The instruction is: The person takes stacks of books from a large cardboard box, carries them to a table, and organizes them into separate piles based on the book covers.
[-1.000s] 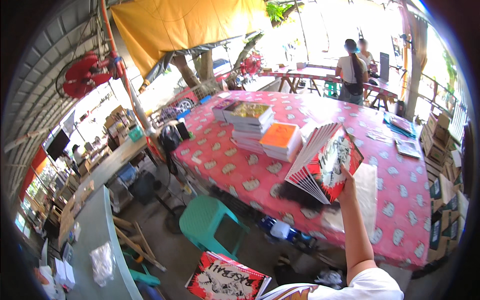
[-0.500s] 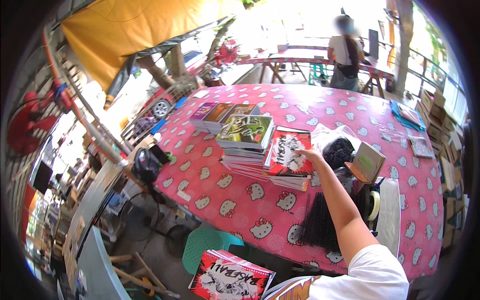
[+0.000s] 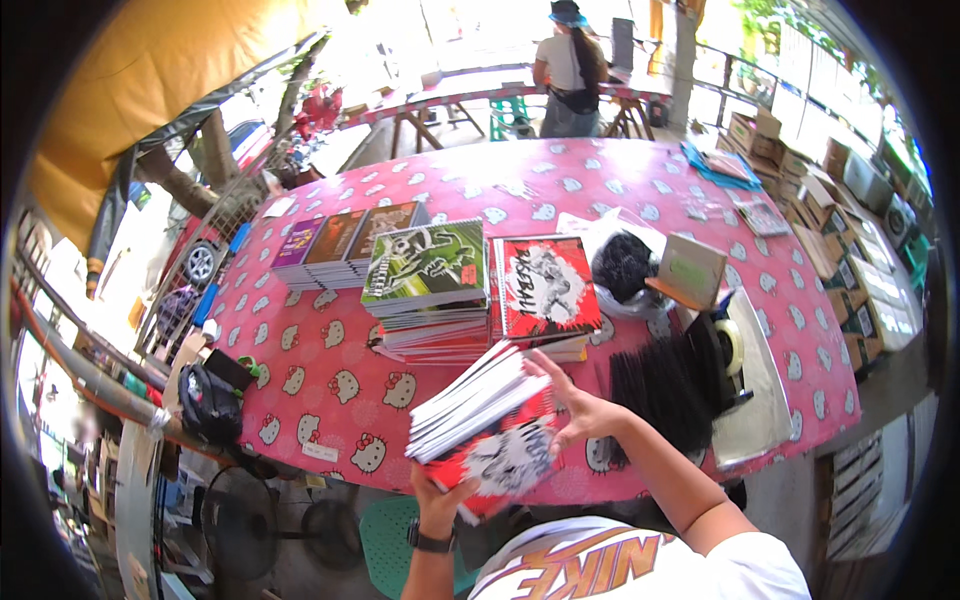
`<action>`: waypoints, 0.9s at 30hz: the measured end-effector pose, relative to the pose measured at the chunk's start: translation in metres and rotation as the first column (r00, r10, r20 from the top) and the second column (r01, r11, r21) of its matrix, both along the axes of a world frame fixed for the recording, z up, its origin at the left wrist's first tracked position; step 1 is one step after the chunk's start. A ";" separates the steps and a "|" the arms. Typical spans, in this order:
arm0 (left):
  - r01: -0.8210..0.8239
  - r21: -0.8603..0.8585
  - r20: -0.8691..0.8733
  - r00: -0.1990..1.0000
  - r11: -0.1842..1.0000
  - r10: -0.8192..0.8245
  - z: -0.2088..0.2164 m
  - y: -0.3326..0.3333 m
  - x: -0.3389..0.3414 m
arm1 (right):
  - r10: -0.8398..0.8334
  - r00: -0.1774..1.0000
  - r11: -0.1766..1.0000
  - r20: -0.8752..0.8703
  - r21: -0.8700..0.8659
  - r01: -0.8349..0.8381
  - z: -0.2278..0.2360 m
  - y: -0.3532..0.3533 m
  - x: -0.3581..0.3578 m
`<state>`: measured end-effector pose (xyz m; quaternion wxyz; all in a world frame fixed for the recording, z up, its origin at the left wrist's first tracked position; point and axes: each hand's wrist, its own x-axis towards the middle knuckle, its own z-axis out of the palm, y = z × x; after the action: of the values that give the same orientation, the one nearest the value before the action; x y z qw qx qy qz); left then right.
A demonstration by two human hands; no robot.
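yellow tarp (image 3: 150,85) | cardboard boxes (image 3: 752,135) | green stool (image 3: 390,540) | 1 co-worker (image 3: 568,75) standing

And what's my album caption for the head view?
Left hand holds a stack of red-and-white paper notebooks, right hand at its edge, by a pink patterned table.

Black lettering (image 3: 525,282) on stacked red notebook (image 3: 556,290) (sideways); gold lettering (image 3: 598,568) on white shirt (image 3: 715,575).

Two hands (image 3: 588,408), one notebook bundle (image 3: 505,458)
Five notebook stacks (image 3: 428,262), one tape roll (image 3: 735,345), one dark wristband (image 3: 432,541).
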<state>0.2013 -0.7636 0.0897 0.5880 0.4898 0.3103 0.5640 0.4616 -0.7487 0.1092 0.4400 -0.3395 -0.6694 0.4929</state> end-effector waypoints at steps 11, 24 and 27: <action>0.381 0.185 -0.463 0.847 0.906 -0.262 -0.101 0.066 -0.039 | -0.282 0.959 0.959 -0.044 0.005 0.282 -0.066 -0.004 -0.065; 0.321 -0.023 -0.283 0.906 0.947 -0.314 -0.099 0.053 -0.026 | -0.267 0.219 0.944 0.939 0.300 -0.138 0.074 0.014 -0.117; 0.247 -0.090 -0.262 0.929 0.965 -0.262 -0.088 0.061 -0.021 | -0.018 0.257 0.987 0.966 0.058 -0.148 0.074 0.026 -0.116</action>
<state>0.1808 -0.7027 0.0021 0.6214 0.5820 0.3372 0.4017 0.3459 -0.7224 0.1834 -0.0565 -0.5102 -0.8440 0.1553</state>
